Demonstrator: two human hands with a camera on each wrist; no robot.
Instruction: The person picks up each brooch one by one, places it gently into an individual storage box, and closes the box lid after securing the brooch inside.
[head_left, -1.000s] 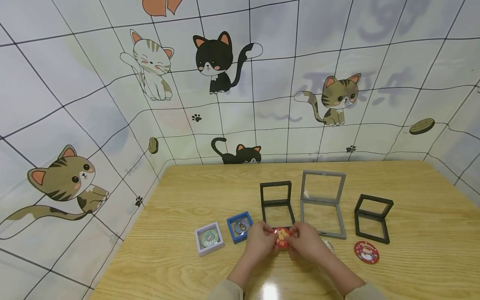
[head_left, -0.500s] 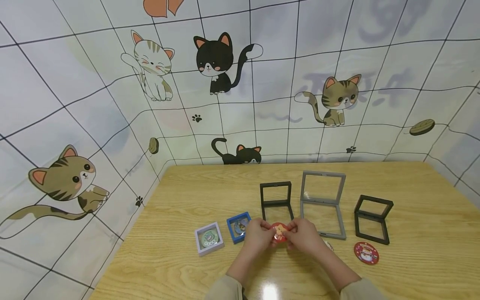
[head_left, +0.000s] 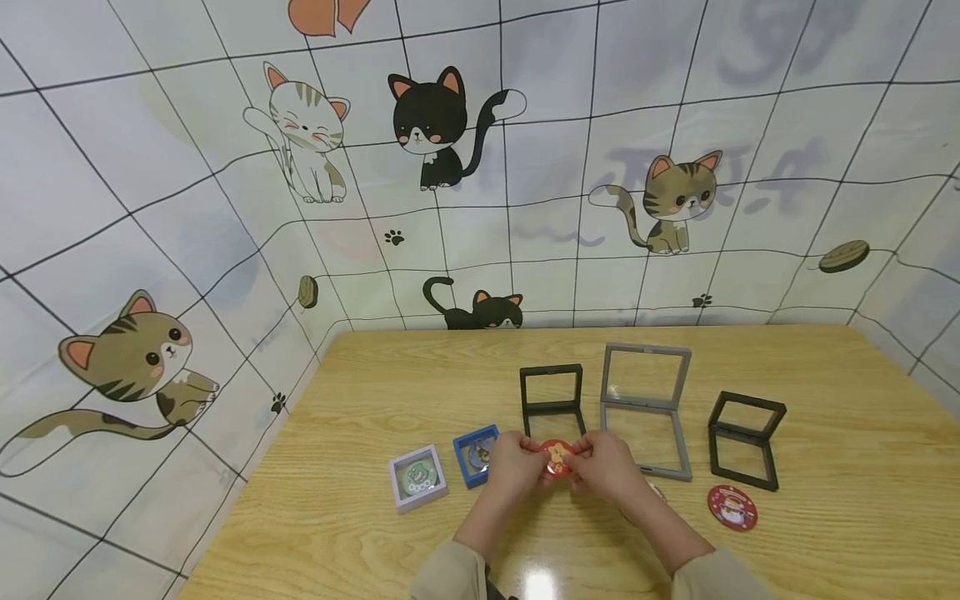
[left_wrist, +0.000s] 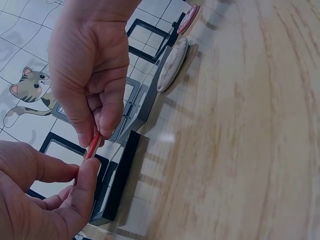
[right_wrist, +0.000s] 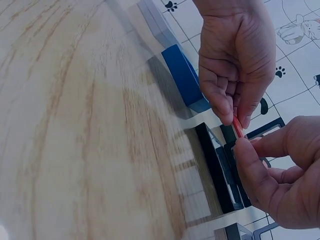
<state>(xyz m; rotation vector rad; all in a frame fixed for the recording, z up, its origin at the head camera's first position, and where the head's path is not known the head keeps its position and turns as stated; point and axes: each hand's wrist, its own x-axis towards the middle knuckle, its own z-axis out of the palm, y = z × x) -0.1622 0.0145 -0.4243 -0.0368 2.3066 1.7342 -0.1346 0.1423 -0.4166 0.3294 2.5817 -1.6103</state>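
Note:
Between both hands is a thin red round disc (head_left: 557,458) with a yellow figure on its face. My left hand (head_left: 516,463) pinches its left edge between thumb and fingers, and my right hand (head_left: 607,468) pinches the right edge. Seen edge-on in the left wrist view, the disc (left_wrist: 93,146) is a narrow red strip clear of the table. An unfolded black display frame (head_left: 551,407) stands just behind, its lower front part hidden by the hands and disc. To its right an unfolded grey frame (head_left: 640,404) stands, partly covered by the right hand.
On the left lie a lavender frame (head_left: 395,492) and a blue frame (head_left: 461,461), each holding a round disc. A smaller black frame (head_left: 742,431) stands unfolded at right, with a red disc (head_left: 732,507) before it. A pale disc (head_left: 657,492) is mostly behind my right arm.
Both hands have moved slightly away from me and a little left, carrying the red disc toward the black frame. The frames and other discs stay in place.

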